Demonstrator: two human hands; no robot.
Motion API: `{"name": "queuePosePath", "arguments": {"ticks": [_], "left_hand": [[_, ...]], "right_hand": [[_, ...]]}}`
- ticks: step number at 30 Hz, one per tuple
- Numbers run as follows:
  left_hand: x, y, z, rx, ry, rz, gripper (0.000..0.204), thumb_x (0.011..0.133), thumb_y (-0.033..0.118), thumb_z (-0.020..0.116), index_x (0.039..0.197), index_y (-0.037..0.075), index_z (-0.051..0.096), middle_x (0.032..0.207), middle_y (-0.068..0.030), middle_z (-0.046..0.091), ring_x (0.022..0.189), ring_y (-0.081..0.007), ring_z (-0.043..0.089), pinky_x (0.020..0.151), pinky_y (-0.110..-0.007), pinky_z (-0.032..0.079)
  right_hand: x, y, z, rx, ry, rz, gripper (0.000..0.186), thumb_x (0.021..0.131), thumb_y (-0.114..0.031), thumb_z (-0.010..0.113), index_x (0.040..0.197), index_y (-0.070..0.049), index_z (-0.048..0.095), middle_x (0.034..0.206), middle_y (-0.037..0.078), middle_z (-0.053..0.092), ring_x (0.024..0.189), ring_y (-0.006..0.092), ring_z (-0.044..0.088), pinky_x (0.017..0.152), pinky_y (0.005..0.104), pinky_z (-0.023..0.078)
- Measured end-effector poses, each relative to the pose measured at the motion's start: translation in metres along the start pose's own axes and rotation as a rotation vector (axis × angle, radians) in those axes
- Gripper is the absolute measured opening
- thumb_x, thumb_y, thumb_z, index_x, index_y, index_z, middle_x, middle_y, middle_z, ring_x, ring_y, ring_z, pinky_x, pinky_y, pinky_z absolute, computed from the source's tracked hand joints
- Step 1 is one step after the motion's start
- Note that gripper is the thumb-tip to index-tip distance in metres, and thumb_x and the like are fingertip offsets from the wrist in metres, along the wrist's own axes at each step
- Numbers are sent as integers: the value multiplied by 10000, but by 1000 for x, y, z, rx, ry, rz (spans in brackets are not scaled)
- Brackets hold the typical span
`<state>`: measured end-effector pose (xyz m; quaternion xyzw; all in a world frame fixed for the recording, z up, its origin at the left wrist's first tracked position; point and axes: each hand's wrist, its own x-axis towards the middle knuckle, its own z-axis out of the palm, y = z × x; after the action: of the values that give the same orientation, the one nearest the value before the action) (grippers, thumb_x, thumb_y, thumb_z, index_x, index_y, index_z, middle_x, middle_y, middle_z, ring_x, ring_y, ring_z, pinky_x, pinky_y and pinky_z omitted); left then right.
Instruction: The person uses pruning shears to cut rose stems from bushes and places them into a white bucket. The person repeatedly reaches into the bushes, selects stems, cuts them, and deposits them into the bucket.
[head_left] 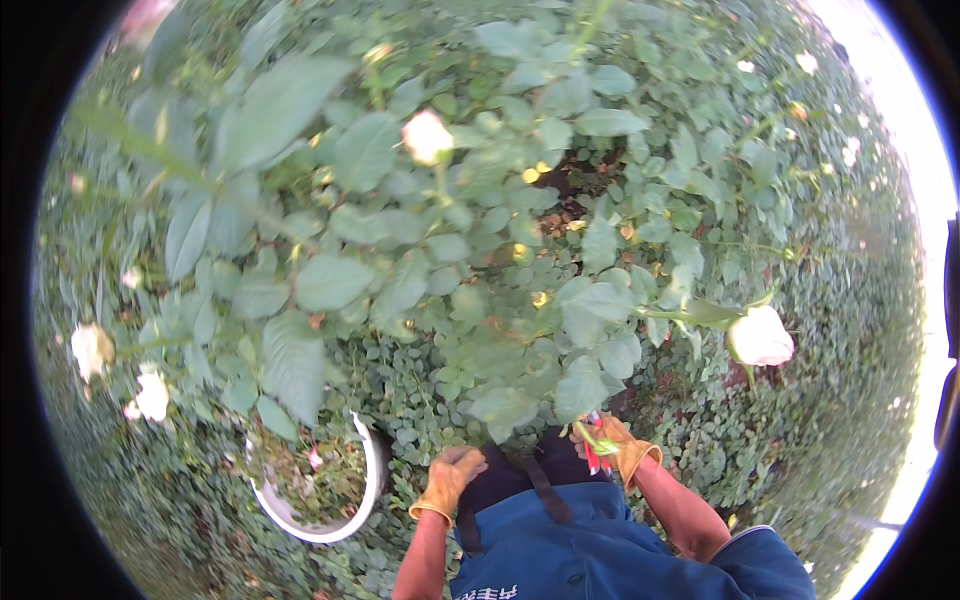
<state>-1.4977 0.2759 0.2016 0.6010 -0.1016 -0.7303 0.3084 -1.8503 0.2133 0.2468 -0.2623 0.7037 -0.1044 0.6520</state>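
Note:
Both my hands wear yellow-tan work gloves and are low in the view, close to my body. My right hand is closed around red-handled pruning shears, whose blades I cannot make out clearly. A small green stem piece shows against the shears and glove. My left hand has its fingers curled in at my waist; whatever they may hold is hidden. Rose leaves hang just above the right hand. A white bucket stands left of my left hand, with leafy cuttings and a pink bloom inside.
Dense rose bushes surround me. A pale pink rose leans out at right, and another bloom stands ahead. White blooms are at left. Large leaves reach close to the camera. Brown soil shows through a gap.

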Motion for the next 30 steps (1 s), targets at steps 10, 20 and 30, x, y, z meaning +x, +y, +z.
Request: {"name": "queuePosePath", "arguments": {"ticks": [10,20,30], "left_hand": [[33,46,197,781,-257,600,399,1072,247,763,1447,113,745,1350,-138,765,1269,-325,729,1050,-402,590],[86,225,359,-114,71,782,480,1103,231,769,1464,-65,658,1408,-162,758,1355,-242,707,1199,-405,542],[122,311,306,201,330,1116,721,1128,327,673,1637,-123,430,1630,-284,546,1519,-387,578,1268,-492,479]], "right_hand": [[117,-32,-66,-178,270,-370,474,1017,-448,709,1234,-28,740,1100,253,800,1023,450,757,895,496,584],[124,-176,-98,-348,51,-387,449,1044,-417,669,1266,-28,676,1162,289,769,1073,526,703,939,538,556],[223,-309,-18,-837,150,-909,470,1068,-381,618,1419,-86,720,1251,263,779,1170,473,740,1012,516,594]]}}
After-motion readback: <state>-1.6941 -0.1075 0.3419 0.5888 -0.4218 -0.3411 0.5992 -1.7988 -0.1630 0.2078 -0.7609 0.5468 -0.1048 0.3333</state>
